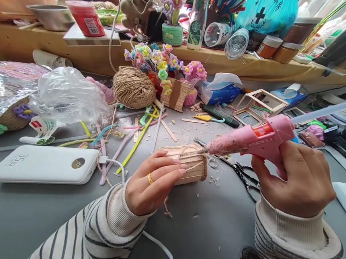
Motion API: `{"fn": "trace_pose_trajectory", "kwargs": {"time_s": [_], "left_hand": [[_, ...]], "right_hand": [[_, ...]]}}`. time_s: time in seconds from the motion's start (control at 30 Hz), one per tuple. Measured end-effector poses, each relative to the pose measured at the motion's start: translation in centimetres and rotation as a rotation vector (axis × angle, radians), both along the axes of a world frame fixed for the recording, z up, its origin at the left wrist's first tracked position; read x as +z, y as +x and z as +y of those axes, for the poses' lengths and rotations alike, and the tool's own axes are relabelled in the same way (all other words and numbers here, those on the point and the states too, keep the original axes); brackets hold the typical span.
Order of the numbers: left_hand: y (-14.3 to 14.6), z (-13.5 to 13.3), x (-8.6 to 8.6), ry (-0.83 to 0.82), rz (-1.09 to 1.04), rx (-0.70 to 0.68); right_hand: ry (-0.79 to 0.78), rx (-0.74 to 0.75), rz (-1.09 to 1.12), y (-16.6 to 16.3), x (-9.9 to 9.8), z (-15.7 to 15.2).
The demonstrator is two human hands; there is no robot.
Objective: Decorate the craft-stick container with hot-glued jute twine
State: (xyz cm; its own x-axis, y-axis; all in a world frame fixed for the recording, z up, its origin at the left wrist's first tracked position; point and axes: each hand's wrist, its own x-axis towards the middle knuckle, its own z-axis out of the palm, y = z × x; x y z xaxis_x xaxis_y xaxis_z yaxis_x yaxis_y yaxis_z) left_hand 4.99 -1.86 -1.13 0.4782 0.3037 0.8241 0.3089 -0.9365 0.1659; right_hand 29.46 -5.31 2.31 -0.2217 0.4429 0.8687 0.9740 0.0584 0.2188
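My left hand, with a gold ring on one finger, lies on a small cup made of wooden sticks that rests on its side on the grey table; its fingers are closed on the cup and pin a strand of jute twine against it. My right hand grips a pink hot glue gun. The gun's nozzle touches the twine at the top of the cup. A clear glue stick juts out of the gun's back.
A ball of jute twine, pipe-cleaner flowers, loose wooden sticks, a stick frame and a tissue pack lie behind. Scissors rest under the gun. A white power bank and plastic bags are at left.
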Motion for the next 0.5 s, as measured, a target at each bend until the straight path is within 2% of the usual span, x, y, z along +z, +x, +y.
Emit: {"fn": "trace_pose_trajectory", "kwargs": {"time_s": [0.2,0.37,0.5], "left_hand": [[0.01,0.01,-0.03,0.005,-0.005,0.008],[0.01,0.07,0.04,0.007,-0.001,0.009],[0.03,0.10,0.05,0.009,0.000,-0.006]], "right_hand": [[0.014,0.011,0.030,-0.04,-0.15,-0.19],[-0.059,0.009,0.097,0.01,-0.35,-0.43],[-0.058,0.027,0.101,0.04,-0.31,-0.49]]}}
